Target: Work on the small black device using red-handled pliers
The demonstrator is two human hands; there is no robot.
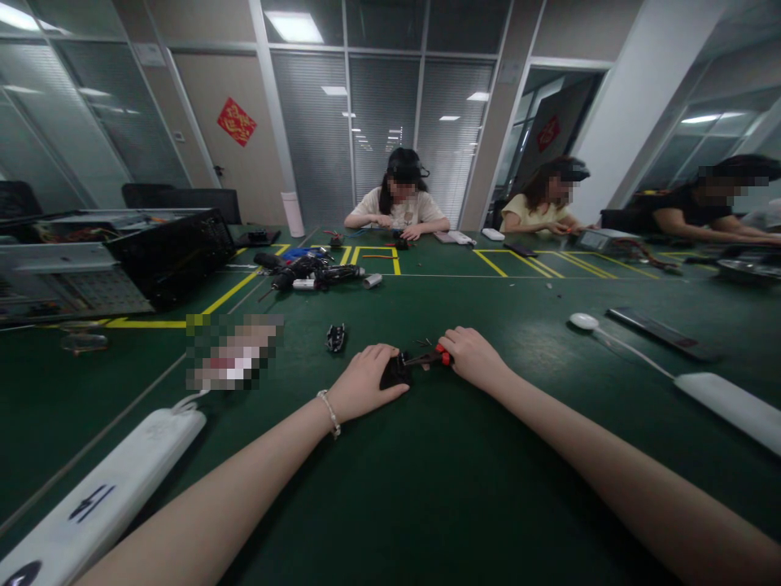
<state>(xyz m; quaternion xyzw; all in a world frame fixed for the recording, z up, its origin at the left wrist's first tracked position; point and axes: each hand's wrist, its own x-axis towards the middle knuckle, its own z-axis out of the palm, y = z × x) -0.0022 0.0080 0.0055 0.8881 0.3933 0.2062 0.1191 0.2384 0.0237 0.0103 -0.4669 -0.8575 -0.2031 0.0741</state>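
Left hand (366, 378) clamps a small black part (394, 374) steady; at its three o'clock, right hand (473, 356) grips a red-handled screwdriver (429, 356) against it.

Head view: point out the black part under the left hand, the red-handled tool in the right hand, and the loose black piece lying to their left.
black part (394, 373), head view, on its dark body.
red-handled tool (443, 352), head view, on the red handle.
loose black piece (335, 337), head view, on its middle.
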